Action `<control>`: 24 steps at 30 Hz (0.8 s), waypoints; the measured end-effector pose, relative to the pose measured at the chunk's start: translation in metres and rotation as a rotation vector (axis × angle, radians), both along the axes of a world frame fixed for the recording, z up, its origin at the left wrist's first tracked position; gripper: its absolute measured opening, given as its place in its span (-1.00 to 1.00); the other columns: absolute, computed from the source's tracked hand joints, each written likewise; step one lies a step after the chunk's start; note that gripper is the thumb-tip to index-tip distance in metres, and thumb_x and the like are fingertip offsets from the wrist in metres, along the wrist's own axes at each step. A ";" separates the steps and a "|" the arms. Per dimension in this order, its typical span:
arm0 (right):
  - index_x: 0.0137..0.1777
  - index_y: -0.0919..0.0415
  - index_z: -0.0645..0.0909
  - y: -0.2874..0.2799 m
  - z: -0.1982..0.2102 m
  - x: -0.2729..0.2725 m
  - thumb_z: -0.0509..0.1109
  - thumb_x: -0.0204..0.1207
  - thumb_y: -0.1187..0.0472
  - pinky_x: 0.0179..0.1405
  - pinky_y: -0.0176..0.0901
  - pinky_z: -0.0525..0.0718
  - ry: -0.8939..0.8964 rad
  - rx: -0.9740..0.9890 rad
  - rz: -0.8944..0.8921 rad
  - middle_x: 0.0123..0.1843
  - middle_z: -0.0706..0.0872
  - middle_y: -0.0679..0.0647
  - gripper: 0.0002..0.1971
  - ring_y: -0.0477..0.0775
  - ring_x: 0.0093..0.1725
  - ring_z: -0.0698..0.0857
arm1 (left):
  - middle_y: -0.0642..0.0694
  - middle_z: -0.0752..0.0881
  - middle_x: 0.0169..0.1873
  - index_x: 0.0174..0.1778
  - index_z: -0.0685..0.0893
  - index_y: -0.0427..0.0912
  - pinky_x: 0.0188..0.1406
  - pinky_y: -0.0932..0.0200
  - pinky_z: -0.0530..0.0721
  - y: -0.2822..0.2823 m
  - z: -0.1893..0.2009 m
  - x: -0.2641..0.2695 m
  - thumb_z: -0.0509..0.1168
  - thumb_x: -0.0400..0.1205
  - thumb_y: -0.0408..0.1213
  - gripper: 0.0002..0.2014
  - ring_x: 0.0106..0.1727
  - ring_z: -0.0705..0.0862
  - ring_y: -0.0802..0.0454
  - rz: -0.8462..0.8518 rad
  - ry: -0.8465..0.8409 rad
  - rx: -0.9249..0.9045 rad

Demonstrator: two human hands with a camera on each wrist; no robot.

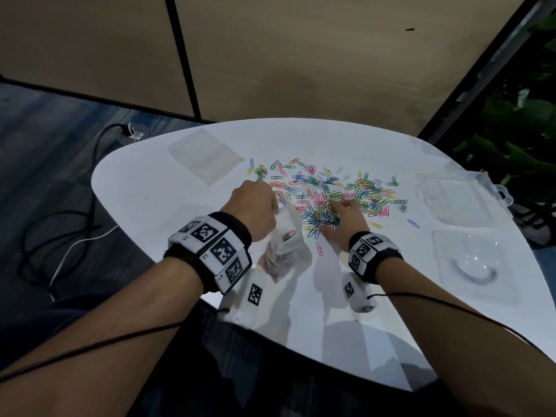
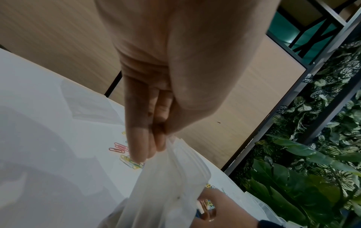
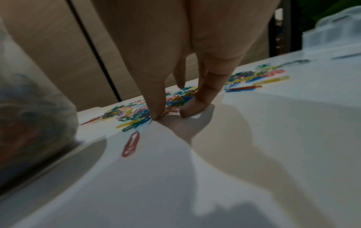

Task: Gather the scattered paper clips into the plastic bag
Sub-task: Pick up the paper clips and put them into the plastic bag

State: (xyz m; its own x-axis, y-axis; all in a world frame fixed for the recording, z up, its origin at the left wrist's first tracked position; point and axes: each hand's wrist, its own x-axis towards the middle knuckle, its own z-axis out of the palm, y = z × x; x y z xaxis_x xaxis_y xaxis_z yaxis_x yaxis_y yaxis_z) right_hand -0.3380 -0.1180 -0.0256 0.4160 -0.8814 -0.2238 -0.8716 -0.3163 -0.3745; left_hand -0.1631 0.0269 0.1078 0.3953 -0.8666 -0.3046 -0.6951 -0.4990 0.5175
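Observation:
Several coloured paper clips (image 1: pixel 331 191) lie scattered over the middle of the white table (image 1: pixel 144 191). My left hand (image 1: pixel 255 203) pinches the top edge of a clear plastic bag (image 1: pixel 285 236), which stands on the table with clips inside. In the left wrist view the fingers (image 2: pixel 144 138) grip the bag (image 2: pixel 166 192) at its rim. My right hand (image 1: pixel 340 215) is down on the near side of the pile, right of the bag. Its thumb and fingers (image 3: pixel 201 98) close on a clump of clips (image 3: pixel 175 98). One red clip (image 3: pixel 131 143) lies alone nearer me.
A flat empty plastic bag (image 1: pixel 207 155) lies at the far left of the table. An open clear plastic box (image 1: pixel 460 200) and a clear tray (image 1: pixel 469 260) sit at the right. Cables (image 1: pixel 60 236) run on the floor left; plants (image 1: pixel 511 145) stand right.

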 end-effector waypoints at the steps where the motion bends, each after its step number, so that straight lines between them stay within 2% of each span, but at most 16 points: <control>1: 0.53 0.02 0.49 -0.001 0.001 0.003 0.46 0.51 0.04 0.41 0.01 0.55 0.024 -0.036 0.052 0.52 0.39 0.19 -0.43 0.25 0.39 0.55 | -0.22 0.79 -0.05 0.06 0.79 -0.20 -0.01 0.04 0.80 0.000 -0.001 0.000 0.27 0.64 -0.44 -0.79 -0.06 0.81 -0.18 0.002 0.000 0.002; 3: 0.37 0.07 0.65 -0.003 0.004 0.009 0.41 0.56 0.15 0.24 -0.06 0.62 0.085 -0.090 0.150 0.29 0.59 0.23 -0.63 0.26 0.22 0.63 | -0.22 0.79 -0.05 0.06 0.79 -0.20 -0.03 0.05 0.80 0.000 -0.002 0.001 0.27 0.64 -0.44 -0.79 -0.06 0.81 -0.19 0.004 -0.001 0.008; 5: 0.14 0.21 0.77 -0.003 0.009 0.012 0.36 0.56 0.28 -0.06 -0.19 0.61 0.136 -0.133 0.186 0.01 0.67 0.22 -0.77 0.20 -0.04 0.66 | -0.21 0.79 -0.05 0.06 0.79 -0.18 -0.05 0.08 0.79 -0.001 -0.002 0.000 0.26 0.63 -0.44 -0.77 -0.06 0.81 -0.18 0.006 0.000 0.013; 7: 0.03 0.25 0.80 -0.004 0.012 0.012 0.30 0.55 0.39 -0.20 -0.23 0.59 0.162 -0.143 0.168 -0.12 0.72 0.19 -0.77 0.14 -0.18 0.64 | -0.20 0.79 -0.06 0.06 0.80 -0.17 -0.01 0.07 0.79 -0.001 -0.001 -0.001 0.25 0.63 -0.45 -0.76 -0.06 0.80 -0.17 0.000 -0.004 0.018; 9: 0.06 0.21 0.81 -0.007 0.014 0.009 0.29 0.56 0.40 -0.09 -0.17 0.73 0.157 -0.115 0.136 -0.06 0.79 0.19 -0.73 0.14 -0.11 0.72 | -0.20 0.79 -0.07 0.06 0.80 -0.16 0.01 0.05 0.79 -0.002 -0.001 -0.002 0.25 0.63 -0.44 -0.76 -0.06 0.80 -0.17 -0.009 -0.012 0.019; 11: 0.07 0.17 0.82 -0.010 0.020 0.003 0.33 0.57 0.37 0.05 -0.10 0.77 0.084 -0.081 0.035 0.00 0.83 0.16 -0.75 0.14 -0.03 0.77 | -0.20 0.79 -0.07 0.05 0.80 -0.15 0.01 0.04 0.80 -0.003 0.000 -0.003 0.25 0.64 -0.44 -0.76 -0.06 0.81 -0.18 -0.015 -0.014 0.015; 14: -0.06 0.16 0.85 -0.024 0.026 -0.016 0.43 0.52 0.31 0.04 -0.16 0.76 -0.104 0.013 -0.173 -0.09 0.86 0.10 -0.84 0.09 -0.08 0.80 | -0.20 0.79 -0.06 0.04 0.80 -0.15 0.02 0.04 0.80 -0.005 0.002 -0.005 0.23 0.63 -0.43 -0.76 -0.05 0.81 -0.17 -0.019 -0.013 0.012; 16: -0.18 0.08 0.85 -0.033 0.032 -0.027 0.52 0.44 0.25 0.08 -0.05 0.79 -0.249 0.167 -0.325 -0.17 0.88 0.07 -0.91 0.07 -0.12 0.84 | -0.18 0.78 -0.07 0.05 0.80 -0.16 0.03 0.07 0.79 -0.007 0.003 -0.008 0.23 0.63 -0.43 -0.76 -0.04 0.80 -0.16 -0.025 -0.004 0.010; 18: -0.25 0.14 0.84 -0.034 0.044 -0.030 0.57 0.40 0.31 0.08 0.01 0.80 -0.512 0.368 -0.441 -0.24 0.87 0.12 -0.93 0.09 -0.14 0.86 | -0.15 0.78 -0.08 0.06 0.79 -0.17 -0.01 0.12 0.77 -0.009 0.005 -0.011 0.25 0.64 -0.43 -0.77 -0.03 0.80 -0.14 -0.032 0.001 0.006; 20: -0.11 0.38 0.80 -0.025 0.061 -0.025 0.50 0.46 0.45 -0.01 -0.16 0.81 -0.877 0.638 -0.498 -0.16 0.86 0.23 -0.93 0.09 -0.15 0.86 | -0.16 0.80 -0.06 0.07 0.80 -0.19 -0.01 0.12 0.78 -0.010 0.005 -0.015 0.25 0.64 -0.43 -0.77 -0.03 0.80 -0.14 -0.040 0.009 0.002; 21: 0.02 0.47 0.75 -0.017 0.072 -0.021 0.45 0.50 0.48 -0.06 -0.25 0.80 -0.993 0.777 -0.477 -0.07 0.85 0.26 -0.87 0.07 -0.11 0.85 | -0.16 0.80 -0.07 0.07 0.80 -0.20 0.00 0.10 0.79 -0.012 0.005 -0.017 0.25 0.64 -0.44 -0.77 -0.03 0.81 -0.14 -0.042 0.015 0.001; 22: 0.12 0.50 0.70 -0.008 0.081 -0.018 0.40 0.54 0.48 -0.07 -0.31 0.78 -1.049 0.904 -0.428 -0.01 0.83 0.25 -0.81 0.04 -0.06 0.83 | -0.16 0.79 -0.11 0.06 0.80 -0.21 0.02 0.07 0.80 -0.013 0.004 -0.020 0.25 0.64 -0.45 -0.77 -0.05 0.81 -0.14 -0.042 0.023 0.002; 24: 0.19 0.48 0.66 0.007 0.095 -0.012 0.33 0.60 0.47 -0.07 -0.37 0.75 -1.029 1.071 -0.306 -0.01 0.83 0.18 -0.79 -0.02 -0.02 0.82 | -0.16 0.77 -0.16 0.04 0.80 -0.22 0.03 0.05 0.81 -0.015 0.004 -0.025 0.28 0.63 -0.45 -0.79 -0.14 0.78 -0.13 -0.035 0.034 -0.007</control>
